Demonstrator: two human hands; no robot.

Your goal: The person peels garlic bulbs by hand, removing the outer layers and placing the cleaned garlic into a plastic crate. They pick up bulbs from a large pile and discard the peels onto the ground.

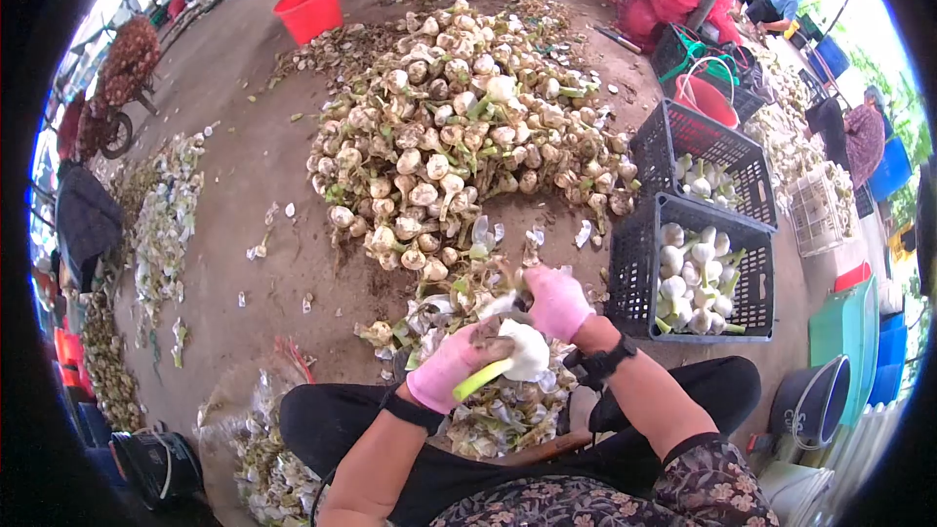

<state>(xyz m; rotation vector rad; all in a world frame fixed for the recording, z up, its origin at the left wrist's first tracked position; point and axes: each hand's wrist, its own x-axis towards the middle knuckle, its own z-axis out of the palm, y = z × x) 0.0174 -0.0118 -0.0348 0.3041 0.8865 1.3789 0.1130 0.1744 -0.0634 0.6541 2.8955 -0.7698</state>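
Observation:
My left hand, in a pink glove, is closed around a garlic bulb. The bulb's skin is clean and white, and its cut green stem points down and to the left. Just above it, my right hand, also gloved in pink, is closed with its fingers bent toward the bulb. What it grips is blurred and partly hidden. Beneath both hands lies a heap of peeled garlic skins between my legs. In front rises a large pile of untrimmed garlic bulbs.
To the right stand two black crates, the nearer crate and the farther crate, both holding white garlic. A red bucket is behind the pile. A dark bucket stands at lower right. Two other people sit at far right.

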